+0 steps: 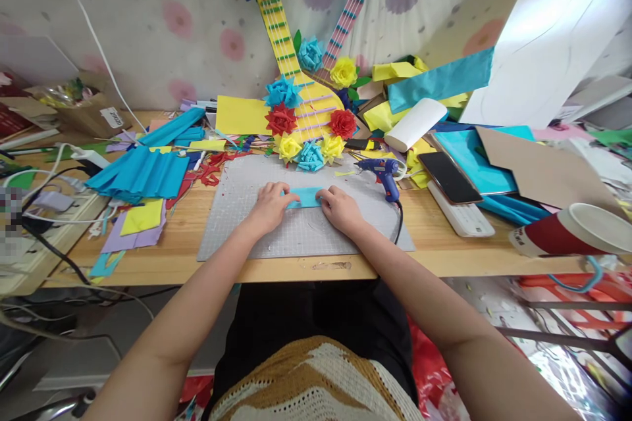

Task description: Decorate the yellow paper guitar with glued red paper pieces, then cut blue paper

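A small piece of light blue crepe paper (307, 197) lies low over the grey cutting mat (237, 237), stretched between my two hands. At its left end my left hand (272, 205) grips it, thumb along the near edge. My right hand (340, 206) has its fingers curled in on the right end. Just right of that hand a blue hot glue gun (384, 174) rests on the mat. Behind the mat stands a yellow paper guitar (309, 95) with red, blue and yellow paper flowers on it.
Folded blue crepe paper (143, 174) lies left of the mat. To the right are a phone (449, 177), a white box-like device (461, 210) and a red paper cup (553, 233) by the table's edge. Cables and a power strip (44, 250) run along the left.
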Tool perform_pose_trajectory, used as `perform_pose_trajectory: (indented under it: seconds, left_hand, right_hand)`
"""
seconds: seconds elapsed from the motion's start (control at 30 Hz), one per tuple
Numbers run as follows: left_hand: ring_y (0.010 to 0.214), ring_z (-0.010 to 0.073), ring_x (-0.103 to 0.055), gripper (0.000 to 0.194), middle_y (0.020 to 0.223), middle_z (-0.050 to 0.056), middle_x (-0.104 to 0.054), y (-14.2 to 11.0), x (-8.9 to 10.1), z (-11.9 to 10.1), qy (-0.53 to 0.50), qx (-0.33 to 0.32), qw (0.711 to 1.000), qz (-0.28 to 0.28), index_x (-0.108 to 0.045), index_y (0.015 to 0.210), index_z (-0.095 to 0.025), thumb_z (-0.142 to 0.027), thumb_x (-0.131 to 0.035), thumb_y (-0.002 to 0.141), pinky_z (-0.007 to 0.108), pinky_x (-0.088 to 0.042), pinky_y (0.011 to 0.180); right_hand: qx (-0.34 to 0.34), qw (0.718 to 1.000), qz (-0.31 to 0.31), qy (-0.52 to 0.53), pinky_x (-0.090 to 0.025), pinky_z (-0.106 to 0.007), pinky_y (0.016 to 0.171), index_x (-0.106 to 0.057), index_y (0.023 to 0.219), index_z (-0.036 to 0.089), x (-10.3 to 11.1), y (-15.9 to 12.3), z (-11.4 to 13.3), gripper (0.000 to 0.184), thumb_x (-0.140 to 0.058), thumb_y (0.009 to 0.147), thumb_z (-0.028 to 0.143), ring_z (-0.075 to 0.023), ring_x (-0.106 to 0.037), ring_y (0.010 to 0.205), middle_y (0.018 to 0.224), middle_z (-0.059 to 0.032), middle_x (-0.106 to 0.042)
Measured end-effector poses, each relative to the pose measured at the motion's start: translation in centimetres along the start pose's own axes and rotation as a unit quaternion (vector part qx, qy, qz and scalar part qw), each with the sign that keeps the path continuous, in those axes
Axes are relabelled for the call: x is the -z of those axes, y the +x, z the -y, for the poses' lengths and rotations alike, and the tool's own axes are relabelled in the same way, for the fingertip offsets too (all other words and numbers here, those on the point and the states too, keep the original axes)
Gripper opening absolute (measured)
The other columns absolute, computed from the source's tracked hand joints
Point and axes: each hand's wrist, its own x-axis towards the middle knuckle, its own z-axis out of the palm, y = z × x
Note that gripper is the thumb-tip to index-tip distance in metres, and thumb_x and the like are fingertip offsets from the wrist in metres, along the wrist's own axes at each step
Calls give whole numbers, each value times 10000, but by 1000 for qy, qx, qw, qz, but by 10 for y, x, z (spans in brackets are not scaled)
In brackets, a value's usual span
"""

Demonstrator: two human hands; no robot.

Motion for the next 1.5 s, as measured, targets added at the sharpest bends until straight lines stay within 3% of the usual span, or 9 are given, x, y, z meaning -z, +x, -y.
perform_pose_trajectory:
  seconds: [0.13, 0.3, 0.53, 0.73, 0.83, 1.03, 1.2, 1.5]
  left_hand:
    - [926, 184, -420, 499, 1032, 50, -515, 5, -1, 5, -14, -126, 990, 65, -608, 1133, -284, -28, -298, 839, 328, -379, 858]
    - [1015, 192, -450, 416, 1078, 60, -564, 12, 0, 0, -18, -150, 986, 70, -643, 1080, -220, -75, -330, 848, 353, -390, 920]
    - [1200, 183, -449, 422, 1274, 85, -538, 0, 0, -19, -58, -97, 991, 68, -580, 1164, -132, -95, -342, 819, 337, -362, 1030]
    - [1365, 186, -247, 480, 1427, 87, -392, -12, -5, -27, -58, -67, 992, 88, -430, 1324, -109, -248, -311, 880, 356, -222, 1124]
    - [1376, 184, -219, 503, 1458, 75, -337, -13, -5, -31, -48, -58, 992, 101, -387, 1356, -134, -320, -284, 899, 363, -186, 1134]
    - [1366, 213, -246, 525, 1445, 114, -355, -11, -5, -35, -43, -61, 992, 105, -370, 1356, -86, -311, -306, 886, 386, -180, 1133]
    - [1379, 233, -204, 536, 1478, 110, -285, -11, -3, -36, -54, -55, 990, 118, -321, 1387, -116, -313, -297, 889, 437, -167, 1129]
    - [1396, 254, -107, 611, 1504, 121, -189, -16, -4, -36, -48, 2, 990, 135, -292, 1410, -145, -475, -267, 896, 458, -118, 1124]
  right_hand:
    - [-6, 1000, -1, 7, -356, -259, 654, -610, 1040, 208, 1, 0, 1, 288, -373, 876, 200, -180, -533, 841, 908, -79, -559]
    - [-6, 1000, -9, 8, -370, -266, 673, -617, 1041, 211, 0, 0, 1, 293, -378, 871, 201, -186, -519, 852, 916, -86, -542]
    - [19, 999, -41, 12, -408, -306, 740, -632, 1015, 197, -4, -1, -1, 300, -377, 858, 185, -209, -489, 900, 958, -108, -532]
    - [67, 995, -79, 9, -407, -366, 869, -649, 997, 171, -8, -2, -5, 347, -354, 828, 102, -226, -470, 988, 1069, -127, -557]
    - [92, 991, -91, 18, -384, -386, 943, -639, 1043, 140, -6, -2, -6, 368, -347, 824, 91, -234, -465, 1092, 1154, -128, -574]
    - [234, 970, 5, 69, -304, -422, 1074, -399, 1349, 132, -5, -9, 3, 478, -331, 883, 220, -189, -371, 1297, 1393, -115, -429]
    - [247, 966, 41, 69, -236, -426, 1121, -226, 1425, 66, -7, -16, 2, 598, -284, 920, 382, -197, -207, 1374, 1471, -159, -265]
    - [216, 972, 81, 43, -209, -445, 1129, -263, 1425, 118, 1, -26, -16, 591, -248, 926, 435, -201, -142, 1384, 1487, -122, -224]
